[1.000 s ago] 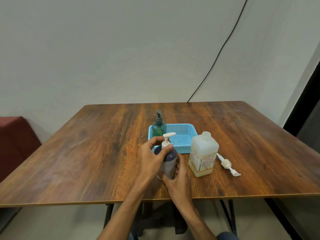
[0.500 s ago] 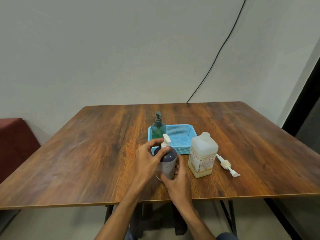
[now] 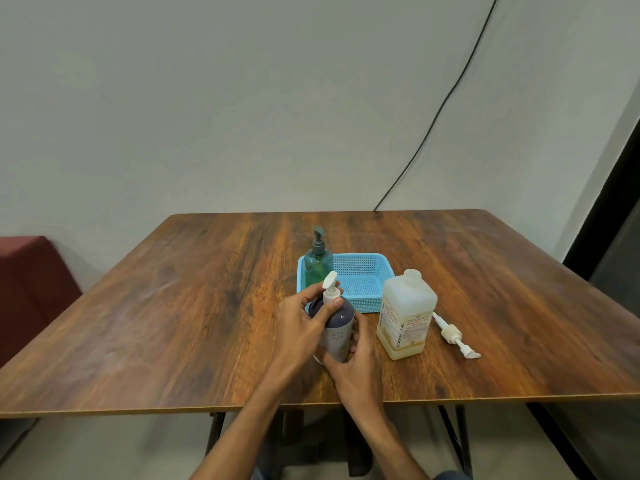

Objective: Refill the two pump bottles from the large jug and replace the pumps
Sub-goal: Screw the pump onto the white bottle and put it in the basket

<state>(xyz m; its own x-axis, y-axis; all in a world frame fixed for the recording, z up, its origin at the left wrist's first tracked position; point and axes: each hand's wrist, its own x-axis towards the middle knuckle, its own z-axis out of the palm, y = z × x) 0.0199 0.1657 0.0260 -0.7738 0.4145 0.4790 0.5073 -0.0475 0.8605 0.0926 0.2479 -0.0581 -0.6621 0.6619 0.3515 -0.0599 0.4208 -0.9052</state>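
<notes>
Jug label reads BIOCHEK CHG; purple bottle print unreadable.

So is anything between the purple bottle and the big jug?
Nothing visible. The purple bottle, held by the left hand and right hand, stands left of the jug with only bare table between them. The loose pump lies on the jug's far side, and the blue basket sits behind.

Standing upright in front, dark purple pump bottle wearing white pump. Sitting behind it in blue basket, green pump bottle, dark pump fitted. Standing just right, uncapped translucent jug, yellowish liquid showing low; lying flat beside it, loose white pump.
</notes>
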